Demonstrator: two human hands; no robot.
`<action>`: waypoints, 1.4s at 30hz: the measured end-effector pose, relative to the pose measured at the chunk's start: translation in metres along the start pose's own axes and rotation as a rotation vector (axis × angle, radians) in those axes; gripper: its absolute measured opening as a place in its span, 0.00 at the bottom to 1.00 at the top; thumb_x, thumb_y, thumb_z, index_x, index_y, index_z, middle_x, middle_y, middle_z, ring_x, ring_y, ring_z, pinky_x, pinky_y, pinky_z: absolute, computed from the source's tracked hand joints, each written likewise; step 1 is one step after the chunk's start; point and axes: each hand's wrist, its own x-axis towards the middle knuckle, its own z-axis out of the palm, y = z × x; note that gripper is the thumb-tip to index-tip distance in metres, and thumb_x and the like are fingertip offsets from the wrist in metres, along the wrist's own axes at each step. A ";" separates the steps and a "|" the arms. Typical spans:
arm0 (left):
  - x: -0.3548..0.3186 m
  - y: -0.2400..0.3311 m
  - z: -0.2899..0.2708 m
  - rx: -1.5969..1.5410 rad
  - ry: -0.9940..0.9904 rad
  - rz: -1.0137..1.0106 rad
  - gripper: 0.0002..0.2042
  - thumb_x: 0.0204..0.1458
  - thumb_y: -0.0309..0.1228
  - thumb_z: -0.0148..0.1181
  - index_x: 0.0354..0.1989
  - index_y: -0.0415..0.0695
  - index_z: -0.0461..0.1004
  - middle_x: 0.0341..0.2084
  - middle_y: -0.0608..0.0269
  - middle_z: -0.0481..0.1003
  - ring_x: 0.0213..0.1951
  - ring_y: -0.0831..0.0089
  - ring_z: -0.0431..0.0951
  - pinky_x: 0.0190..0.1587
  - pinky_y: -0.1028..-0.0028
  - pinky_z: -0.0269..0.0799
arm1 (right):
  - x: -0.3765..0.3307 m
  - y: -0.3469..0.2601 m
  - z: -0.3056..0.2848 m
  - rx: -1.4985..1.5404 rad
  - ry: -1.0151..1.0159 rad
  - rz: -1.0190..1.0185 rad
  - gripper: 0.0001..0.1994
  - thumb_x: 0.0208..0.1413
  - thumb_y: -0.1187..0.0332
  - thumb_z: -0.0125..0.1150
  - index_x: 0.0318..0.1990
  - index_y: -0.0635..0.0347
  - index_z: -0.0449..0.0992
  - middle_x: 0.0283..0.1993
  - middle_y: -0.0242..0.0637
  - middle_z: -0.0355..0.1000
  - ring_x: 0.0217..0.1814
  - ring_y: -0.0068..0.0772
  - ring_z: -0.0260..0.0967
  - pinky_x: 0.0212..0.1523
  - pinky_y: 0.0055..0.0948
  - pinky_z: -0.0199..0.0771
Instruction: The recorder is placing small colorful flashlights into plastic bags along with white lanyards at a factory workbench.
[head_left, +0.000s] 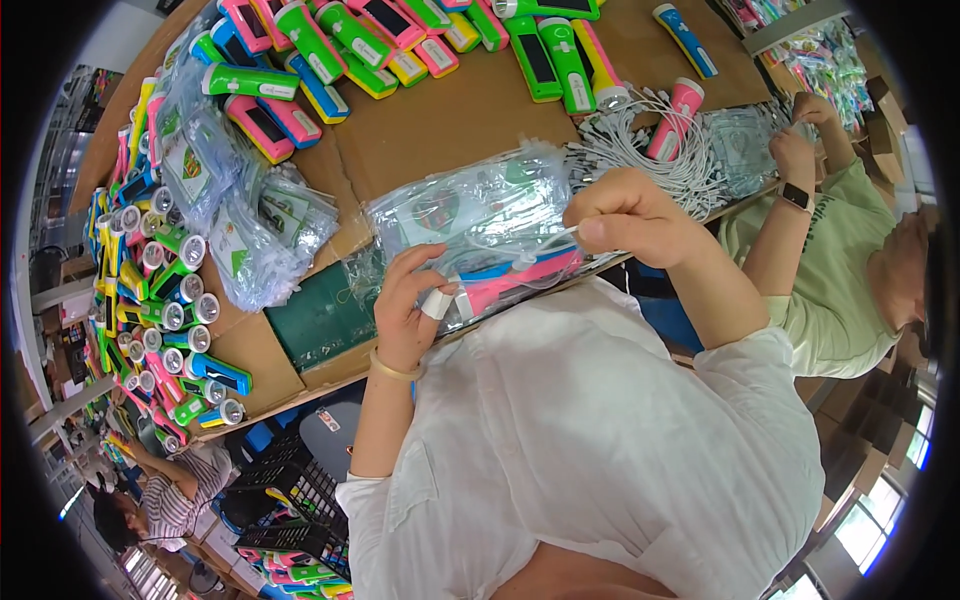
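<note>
1. The left hand (405, 300) cups the lower end of a pink plastic flashlight (520, 280) that sits inside a clear crinkled plastic bag (470, 215). Its fingers (425, 270) curl around the torch's silver head, with what looks like a white tape wrap on one fingertip.
2. The right hand (625, 215) is closed at the bag's far end, thumb and forefinger pinched together on a thin white cable (520, 240) or the bag's mouth; which of the two it grips is hard to tell.
3. To do this well, I judge the left fingers should keep the torch steady from below while the right pinch feeds the cable straight along the torch body, so the film does not bunch ahead of the fingertips.
4. Keeping the bag mouth open just beyond the right thumb would help; a tight pinch on the film alone could tear it.
5. Just past the right knuckles lies a heap of white coiled cables (640, 150), with another pink flashlight (675, 118) resting on it.
6. Beyond the left fingertips lie stacked filled clear bags (235, 215), and further off rows of green, pink, yellow and blue flashlights (165, 300) on the brown cardboard-covered table (440, 125).
7. Hard to make out: the bag's glare hides its contents, and a blue shape beside the pink torch may be a second torch. The person's white shirt hides the table edge below the hands.
8. A co-worker's hands (800, 150) at the right are partly cut off, and what they hold is unclear.
</note>
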 end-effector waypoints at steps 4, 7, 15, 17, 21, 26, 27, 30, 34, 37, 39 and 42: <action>-0.003 -0.004 -0.002 -0.016 -0.009 0.013 0.08 0.46 0.22 0.69 0.33 0.41 0.76 0.49 0.52 0.78 0.52 0.52 0.77 0.56 0.60 0.71 | -0.002 -0.002 0.004 -0.033 0.026 -0.108 0.20 0.63 0.67 0.55 0.20 0.63 0.59 0.19 0.29 0.56 0.22 0.24 0.49 0.23 0.29 0.50; -0.004 -0.004 -0.003 -0.024 -0.017 0.021 0.08 0.45 0.23 0.69 0.33 0.41 0.76 0.49 0.53 0.78 0.52 0.52 0.76 0.56 0.60 0.70 | 0.001 -0.013 0.007 0.019 0.059 -0.267 0.21 0.61 0.66 0.57 0.19 0.63 0.58 0.17 0.32 0.55 0.20 0.27 0.48 0.22 0.31 0.49; -0.006 -0.004 -0.005 -0.050 -0.016 0.053 0.10 0.45 0.23 0.70 0.35 0.41 0.76 0.49 0.53 0.77 0.50 0.52 0.76 0.54 0.61 0.71 | 0.005 -0.011 0.008 -0.049 -0.031 -0.145 0.21 0.62 0.67 0.57 0.19 0.64 0.58 0.17 0.30 0.52 0.20 0.25 0.48 0.22 0.31 0.49; -0.007 -0.003 -0.006 -0.051 -0.015 0.068 0.10 0.45 0.23 0.70 0.36 0.40 0.76 0.50 0.53 0.77 0.48 0.52 0.76 0.53 0.62 0.71 | 0.007 -0.007 0.008 -0.342 0.000 0.005 0.21 0.62 0.67 0.56 0.18 0.64 0.58 0.15 0.34 0.52 0.17 0.32 0.48 0.20 0.34 0.46; -0.011 0.006 -0.009 -0.016 0.049 -0.083 0.10 0.45 0.23 0.71 0.35 0.39 0.76 0.41 0.54 0.77 0.42 0.56 0.75 0.46 0.65 0.72 | 0.007 -0.005 0.018 -0.592 -0.088 0.110 0.18 0.61 0.68 0.57 0.20 0.65 0.61 0.16 0.39 0.53 0.17 0.37 0.52 0.22 0.37 0.53; -0.018 0.008 -0.012 -0.001 0.078 -0.138 0.10 0.45 0.20 0.70 0.34 0.38 0.76 0.32 0.58 0.75 0.35 0.65 0.73 0.41 0.72 0.70 | 0.021 0.001 0.038 -0.829 -0.215 0.213 0.14 0.61 0.63 0.58 0.25 0.61 0.70 0.21 0.45 0.69 0.25 0.48 0.70 0.29 0.44 0.66; -0.018 0.010 -0.014 0.002 0.071 -0.136 0.09 0.44 0.20 0.70 0.34 0.38 0.76 0.31 0.58 0.75 0.34 0.65 0.74 0.41 0.72 0.70 | 0.023 0.005 0.041 -0.901 -0.178 0.214 0.14 0.61 0.62 0.58 0.26 0.61 0.72 0.22 0.46 0.71 0.27 0.50 0.71 0.31 0.46 0.68; -0.020 0.013 -0.015 -0.002 0.055 -0.119 0.08 0.44 0.19 0.69 0.33 0.38 0.76 0.30 0.58 0.75 0.34 0.65 0.74 0.40 0.72 0.70 | 0.026 0.016 0.044 -1.035 -0.136 0.243 0.12 0.60 0.62 0.58 0.28 0.59 0.75 0.23 0.46 0.73 0.30 0.52 0.74 0.35 0.48 0.72; -0.019 0.020 -0.015 -0.010 0.039 -0.112 0.08 0.45 0.18 0.68 0.34 0.37 0.77 0.31 0.58 0.76 0.34 0.65 0.75 0.40 0.72 0.71 | 0.031 0.026 0.055 -1.094 -0.213 0.203 0.12 0.59 0.63 0.61 0.26 0.59 0.73 0.23 0.44 0.72 0.29 0.52 0.73 0.33 0.47 0.72; -0.020 0.023 -0.014 0.001 0.046 -0.126 0.07 0.47 0.18 0.66 0.35 0.37 0.78 0.31 0.58 0.77 0.35 0.65 0.76 0.41 0.71 0.71 | 0.040 0.048 0.063 -1.088 -0.274 0.136 0.08 0.58 0.65 0.61 0.32 0.59 0.75 0.32 0.42 0.73 0.33 0.50 0.75 0.35 0.47 0.74; -0.020 0.029 -0.014 -0.017 0.071 -0.184 0.07 0.47 0.18 0.64 0.35 0.37 0.78 0.32 0.58 0.77 0.35 0.64 0.76 0.41 0.71 0.71 | 0.045 0.048 0.065 -1.099 -0.259 0.105 0.06 0.57 0.66 0.61 0.35 0.59 0.75 0.36 0.42 0.72 0.35 0.49 0.76 0.36 0.46 0.75; -0.022 0.028 -0.015 -0.015 0.101 -0.195 0.08 0.48 0.16 0.63 0.36 0.39 0.79 0.33 0.58 0.77 0.35 0.65 0.77 0.40 0.72 0.73 | 0.050 0.047 0.067 -1.129 -0.299 0.101 0.08 0.55 0.69 0.61 0.41 0.59 0.75 0.42 0.41 0.69 0.38 0.49 0.76 0.37 0.44 0.77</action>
